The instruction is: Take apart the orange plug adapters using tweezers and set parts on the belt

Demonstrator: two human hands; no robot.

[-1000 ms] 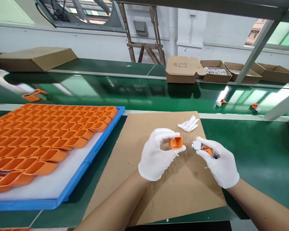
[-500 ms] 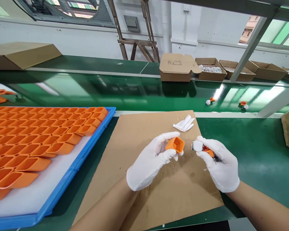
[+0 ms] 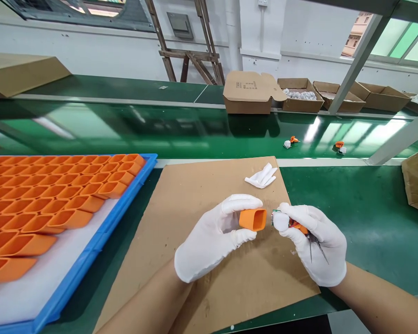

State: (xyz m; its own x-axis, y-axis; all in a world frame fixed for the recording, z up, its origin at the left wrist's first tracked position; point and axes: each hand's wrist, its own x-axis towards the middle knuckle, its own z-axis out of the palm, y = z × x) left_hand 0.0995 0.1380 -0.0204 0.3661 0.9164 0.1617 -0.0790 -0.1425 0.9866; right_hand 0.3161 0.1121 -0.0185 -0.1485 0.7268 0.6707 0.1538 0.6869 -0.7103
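Note:
My left hand (image 3: 218, 236), in a white glove, grips an orange plastic sleeve (image 3: 252, 219) between thumb and fingers. The sleeve's open end points right. My right hand (image 3: 315, 243), also gloved, pinches a white rounded part (image 3: 280, 221) with a small green circuit-board edge at its left side. An orange piece (image 3: 299, 227) with red wires shows behind that part, partly covered by the fingers. Two thin dark prongs (image 3: 316, 247), like tweezers, stick out under the right fingers. The white part is close to the sleeve's opening, a small gap apart.
Beneath my hands lies a cardboard sheet (image 3: 181, 204) bearing a spare white glove (image 3: 262, 176). A blue tray (image 3: 101, 239) of orange sleeves stands left. Behind, small orange-and-white parts (image 3: 288, 143) lie on a green belt (image 3: 195, 134). Cardboard boxes (image 3: 252, 95) line the far shelf; a metal post (image 3: 404, 134) rises right.
The sleeve has turned so its opening faces the white part, and both have come closer together. The prongs now show below my right fingers. Parts on the belt have shifted left.

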